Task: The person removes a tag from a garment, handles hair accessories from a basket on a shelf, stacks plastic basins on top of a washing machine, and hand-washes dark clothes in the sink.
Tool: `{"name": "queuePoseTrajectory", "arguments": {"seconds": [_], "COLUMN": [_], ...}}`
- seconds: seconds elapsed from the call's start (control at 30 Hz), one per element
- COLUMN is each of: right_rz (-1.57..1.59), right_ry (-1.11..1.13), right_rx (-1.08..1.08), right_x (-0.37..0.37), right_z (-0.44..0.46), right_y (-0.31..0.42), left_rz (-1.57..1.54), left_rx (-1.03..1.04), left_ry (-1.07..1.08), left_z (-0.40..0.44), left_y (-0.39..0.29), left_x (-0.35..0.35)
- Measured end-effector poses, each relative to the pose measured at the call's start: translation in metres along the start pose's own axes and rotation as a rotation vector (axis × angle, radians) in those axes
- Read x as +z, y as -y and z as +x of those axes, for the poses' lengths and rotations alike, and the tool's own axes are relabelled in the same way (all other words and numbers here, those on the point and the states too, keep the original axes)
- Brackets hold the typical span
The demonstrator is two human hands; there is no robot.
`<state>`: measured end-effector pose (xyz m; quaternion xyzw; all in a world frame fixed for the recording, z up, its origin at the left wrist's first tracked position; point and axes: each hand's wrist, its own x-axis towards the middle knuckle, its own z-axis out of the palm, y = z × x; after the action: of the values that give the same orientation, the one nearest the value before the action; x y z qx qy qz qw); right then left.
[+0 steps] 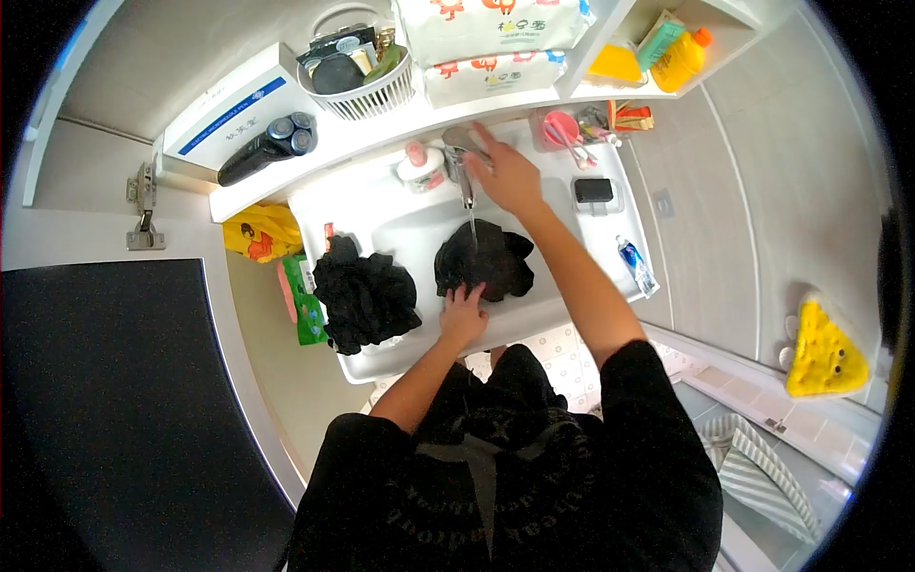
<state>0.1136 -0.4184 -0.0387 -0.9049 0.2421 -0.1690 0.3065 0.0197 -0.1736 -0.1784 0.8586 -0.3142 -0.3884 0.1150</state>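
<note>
Water runs from a chrome faucet onto a wet black cloth bunched in the white sink. My left hand lies on the cloth's near edge, fingers spread. Up at the faucet, my right hand has its thumb and forefinger around the side of the faucet handle. A second bunched black cloth rests on the sink's left side, apart from both hands.
A pump bottle stands left of the faucet. Along the right rim are a pink cup, a soap dish with a black bar and a toothpaste tube. Above, the shelf holds a shaver and a white basket.
</note>
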Motion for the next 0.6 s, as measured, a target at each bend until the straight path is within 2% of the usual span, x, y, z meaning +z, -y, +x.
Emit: {"name": "queuePoseTrajectory", "arguments": {"seconds": [0.03,0.1,0.17,0.23,0.33,0.43,0.47,0.57,0.6], "right_rz": [0.145,0.427,0.153,-0.010,-0.124,-0.229,-0.107,0.173,0.220], "right_ry": [-0.128,-0.250,-0.227,-0.068,0.155,0.405,0.461,0.403,0.367], "right_rx": [0.057,0.273,0.267,0.306,0.513,0.535,0.580,0.666,0.632], "right_x": [-0.001,0.022,0.089,0.119,0.131,0.125,0.119,0.137,0.142], "right_z": [-0.015,-0.055,-0.104,-0.140,-0.159,-0.151,-0.143,-0.146,-0.150], "right_y": [-0.008,-0.055,-0.126,-0.129,-0.108,-0.094,-0.090,-0.102,-0.105], "left_rz": [-0.049,-0.180,-0.343,-0.467,-0.655,-1.107,-1.154,-1.540,-1.605], "left_rx": [-0.013,-0.025,-0.025,-0.141,-0.278,-0.244,-0.331,-0.525,-0.509], "left_ry": [-0.088,-0.276,-0.468,-0.416,-0.313,-0.184,-0.167,-0.179,-0.102], "left_z": [-0.004,0.002,0.020,0.064,0.099,0.102,0.102,0.110,0.108], "left_y": [-0.003,-0.003,0.003,0.030,0.046,0.041,0.038,0.041,0.040], "left_x": [-0.008,-0.012,-0.005,0.019,0.026,0.013,0.010,0.013,0.011]}}
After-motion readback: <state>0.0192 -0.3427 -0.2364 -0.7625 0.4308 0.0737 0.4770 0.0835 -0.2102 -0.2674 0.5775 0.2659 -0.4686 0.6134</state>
